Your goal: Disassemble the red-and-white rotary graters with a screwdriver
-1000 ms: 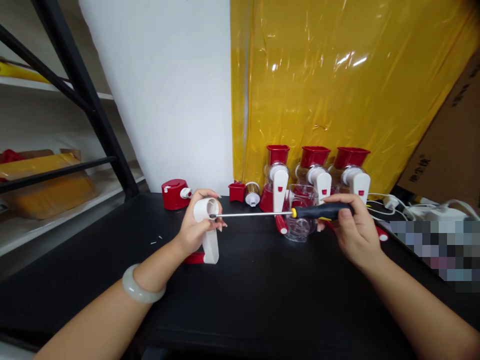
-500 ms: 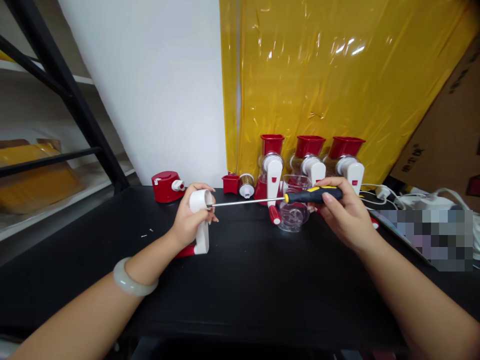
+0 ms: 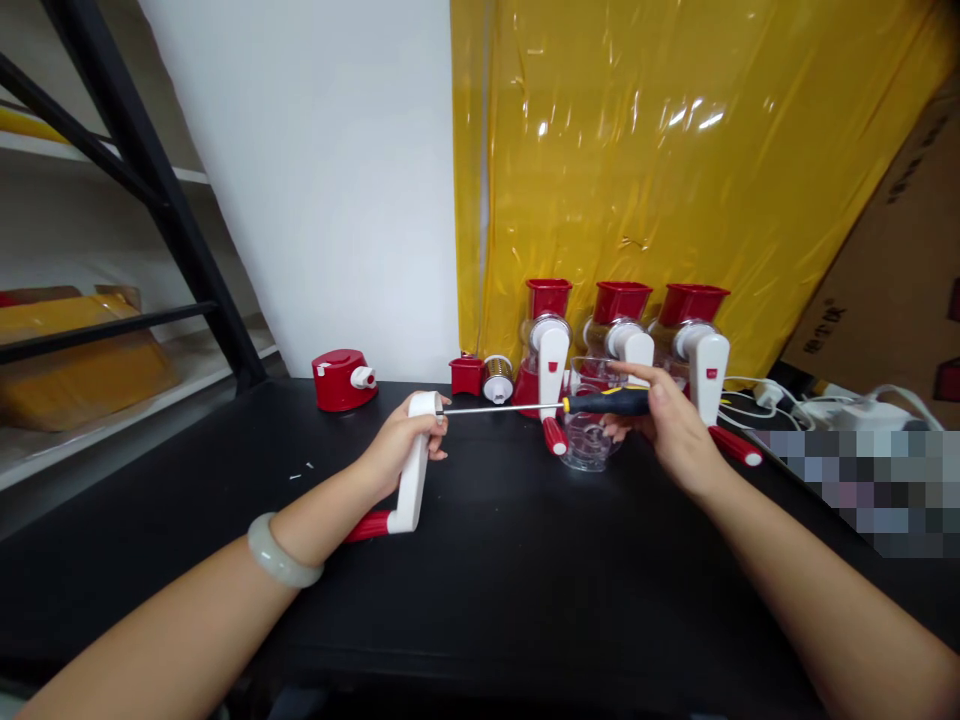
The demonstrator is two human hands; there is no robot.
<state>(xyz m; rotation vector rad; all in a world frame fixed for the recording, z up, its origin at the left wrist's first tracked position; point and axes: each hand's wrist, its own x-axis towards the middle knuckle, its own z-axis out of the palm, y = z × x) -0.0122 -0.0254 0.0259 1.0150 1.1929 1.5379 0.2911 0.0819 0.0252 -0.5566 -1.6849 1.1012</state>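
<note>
Left hand (image 3: 401, 450) clamps white crank (image 3: 417, 465) upright on desk (image 3: 487, 580), steadying its hub. Right hand (image 3: 667, 425) grips screwdriver (image 3: 555, 405) level, tip meeting hub. Three grinders (image 3: 622, 340) behind.

Screwdriver tip (image 3: 441, 409) lost inside the white crank handle's (image 3: 415, 470) round end | left hand (image 3: 401, 447) covers that handle's far side | right hand (image 3: 670, 425) hides the screwdriver's grip end | clear container (image 3: 586, 440) partly behind the hand | patch at right (image 3: 862, 480) pixelated, contents unreadable | both forearms cut by bottom edge
</note>
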